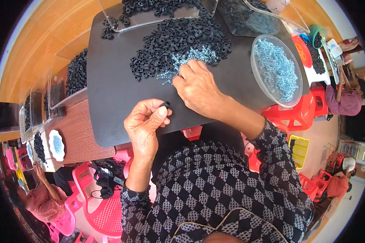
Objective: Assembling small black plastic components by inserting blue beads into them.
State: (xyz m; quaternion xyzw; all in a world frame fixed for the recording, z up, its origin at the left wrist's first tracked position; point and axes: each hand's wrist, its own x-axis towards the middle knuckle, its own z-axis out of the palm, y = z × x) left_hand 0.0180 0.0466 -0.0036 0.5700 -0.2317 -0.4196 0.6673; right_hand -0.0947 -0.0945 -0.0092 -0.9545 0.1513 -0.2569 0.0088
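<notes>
My left hand [147, 121] is closed, pinching a small black plastic part [165, 105] between thumb and forefinger above the table's near edge. My right hand [196, 83] reaches to the small silvery-blue metal pieces, which look like screws or springs [198, 54], with thumb and fingers pressed together at their near side. Whatever lies in those fingertips is hidden. Behind the metal pieces spreads a large heap of black plastic parts [162, 44]. Both the heap and the metal pieces lie directly on the dark table [113, 97].
A round clear tub [253, 60] of metal pieces stands on the right. Clear bins [158, 22] line the far edge, and more bins [69, 99] of black parts stand left. Red stools [292, 113] and a pink chair [103, 210] surround the table. Other people [44, 202] sit at both sides.
</notes>
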